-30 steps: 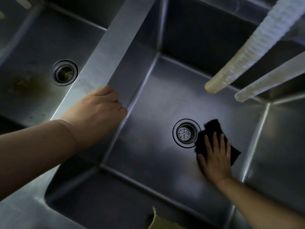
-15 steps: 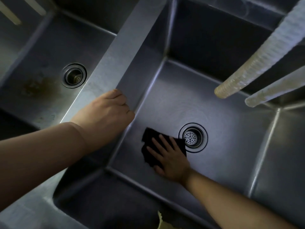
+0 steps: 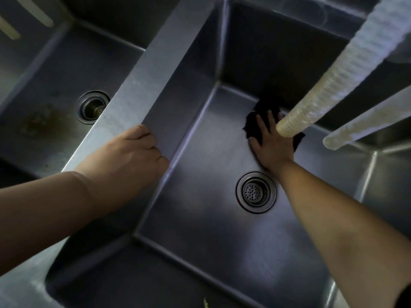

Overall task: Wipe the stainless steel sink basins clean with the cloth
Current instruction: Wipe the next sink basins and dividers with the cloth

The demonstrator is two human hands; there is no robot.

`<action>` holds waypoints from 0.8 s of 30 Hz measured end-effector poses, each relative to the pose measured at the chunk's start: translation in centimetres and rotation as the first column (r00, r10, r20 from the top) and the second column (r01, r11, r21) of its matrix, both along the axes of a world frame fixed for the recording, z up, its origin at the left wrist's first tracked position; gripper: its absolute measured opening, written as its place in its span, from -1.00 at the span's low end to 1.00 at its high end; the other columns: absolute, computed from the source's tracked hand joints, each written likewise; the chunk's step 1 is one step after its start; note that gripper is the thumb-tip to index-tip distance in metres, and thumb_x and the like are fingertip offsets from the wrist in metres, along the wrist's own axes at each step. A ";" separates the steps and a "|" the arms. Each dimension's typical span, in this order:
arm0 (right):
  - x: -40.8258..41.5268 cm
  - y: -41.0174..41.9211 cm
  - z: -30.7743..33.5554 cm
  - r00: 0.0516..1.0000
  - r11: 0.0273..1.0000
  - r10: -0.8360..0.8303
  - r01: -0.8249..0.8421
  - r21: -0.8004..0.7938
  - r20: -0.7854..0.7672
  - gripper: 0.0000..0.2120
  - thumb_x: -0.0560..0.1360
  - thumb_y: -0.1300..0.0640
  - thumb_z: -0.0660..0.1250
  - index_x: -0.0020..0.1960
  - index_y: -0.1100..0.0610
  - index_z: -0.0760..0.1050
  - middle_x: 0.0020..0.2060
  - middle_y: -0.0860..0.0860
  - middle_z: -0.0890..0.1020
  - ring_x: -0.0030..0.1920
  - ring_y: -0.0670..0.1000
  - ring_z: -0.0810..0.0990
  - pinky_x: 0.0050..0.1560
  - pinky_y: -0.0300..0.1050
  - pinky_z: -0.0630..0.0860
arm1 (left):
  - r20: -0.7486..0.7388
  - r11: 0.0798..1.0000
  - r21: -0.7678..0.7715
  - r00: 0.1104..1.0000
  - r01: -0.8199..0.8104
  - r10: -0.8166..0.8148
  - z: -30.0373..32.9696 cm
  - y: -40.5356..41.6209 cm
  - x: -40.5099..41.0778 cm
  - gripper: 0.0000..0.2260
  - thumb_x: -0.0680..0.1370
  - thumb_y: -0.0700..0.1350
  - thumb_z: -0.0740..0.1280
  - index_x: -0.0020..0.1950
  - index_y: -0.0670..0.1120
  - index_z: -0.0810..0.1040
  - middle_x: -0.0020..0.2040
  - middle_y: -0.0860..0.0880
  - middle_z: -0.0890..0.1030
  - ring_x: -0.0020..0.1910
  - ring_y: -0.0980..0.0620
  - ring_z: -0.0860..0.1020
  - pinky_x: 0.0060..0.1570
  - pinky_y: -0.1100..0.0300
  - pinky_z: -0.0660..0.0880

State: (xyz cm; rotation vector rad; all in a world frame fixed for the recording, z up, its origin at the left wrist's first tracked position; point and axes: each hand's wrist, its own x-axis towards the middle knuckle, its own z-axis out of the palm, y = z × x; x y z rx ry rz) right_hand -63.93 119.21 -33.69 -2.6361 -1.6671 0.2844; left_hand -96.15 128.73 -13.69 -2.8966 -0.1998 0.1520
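**Cloth pressed flat at the far edge of the right basin floor**

Cloth, black and crumpled, lies on the floor of the right basin, close to where the floor meets the back wall.

Nearest the camera, the front wall of this basin slopes down in shadow. Both bare forearms reach forward from the lower corners. The left hand rests on the steel divider between the two basins, its fingers curled over the divider's inner edge and gripping it. Further in, the round drain with its perforated strainer sits in the basin floor, just left of the right forearm. Beyond the drain, the right hand lies palm down on the cloth, fingers straight and spread, pressing it against the steel.

Two pale ribbed hoses hang in from the upper right; the larger one's open end overlaps the right hand's fingertips. Across the divider, the left basin shows its own drain and a brownish stain beside it.
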 end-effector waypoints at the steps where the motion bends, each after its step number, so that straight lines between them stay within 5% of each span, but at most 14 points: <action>1: 0.9 -1.0 0.0 1.000 1.000 -0.026 0.026 -0.004 0.005 -0.32 0.50 -0.25 -0.06 0.55 -0.02 0.02 0.54 0.09 0.05 0.53 0.20 -0.04 0.47 0.19 -0.11 | -0.001 1.000 -0.003 1.000 0.000 0.000 -0.1 0.0 -0.1 -0.77 0.38 -0.32 0.11 -0.34 -0.06 0.45 -0.41 -0.06 0.47 -0.30 -0.14 0.49 -0.06 0.04 0.33; 15: -1.2 -16.6 1.0 0.890 0.887 -0.455 0.455 -0.084 0.023 -0.30 0.47 -0.19 -0.09 0.52 0.11 0.16 0.49 0.21 0.21 0.49 0.27 0.08 0.46 0.19 -0.05 | 0.006 1.000 -0.003 1.000 0.018 -0.018 -0.5 0.1 -0.2 -0.82 0.35 -0.28 0.16 -0.32 -0.08 0.51 -0.40 -0.06 0.51 -0.30 -0.17 0.51 -0.08 0.00 0.37; 20: -7.5 -21.2 1.0 0.936 0.921 -0.350 0.352 -0.170 0.043 -0.36 0.48 -0.16 0.01 0.49 0.11 0.20 0.44 0.26 0.28 0.43 0.30 0.16 0.36 0.24 0.07 | 0.045 0.999 0.015 0.998 0.038 -0.038 -0.2 0.1 -0.2 -0.79 0.36 -0.33 0.14 -0.36 -0.09 0.47 -0.42 -0.09 0.50 -0.33 -0.17 0.50 -0.10 0.00 0.35; 24: -11.2 -24.1 2.2 0.999 0.970 -0.031 0.037 -0.240 0.029 -0.37 0.41 -0.18 0.08 0.45 -0.01 0.23 0.40 0.25 0.29 0.34 0.31 0.27 0.13 0.16 0.23 | 0.053 0.998 0.010 0.997 0.064 -0.064 0.2 0.1 0.2 -0.78 0.31 -0.34 0.10 -0.39 -0.10 0.46 -0.46 -0.10 0.49 -0.38 -0.15 0.50 -0.10 0.02 0.31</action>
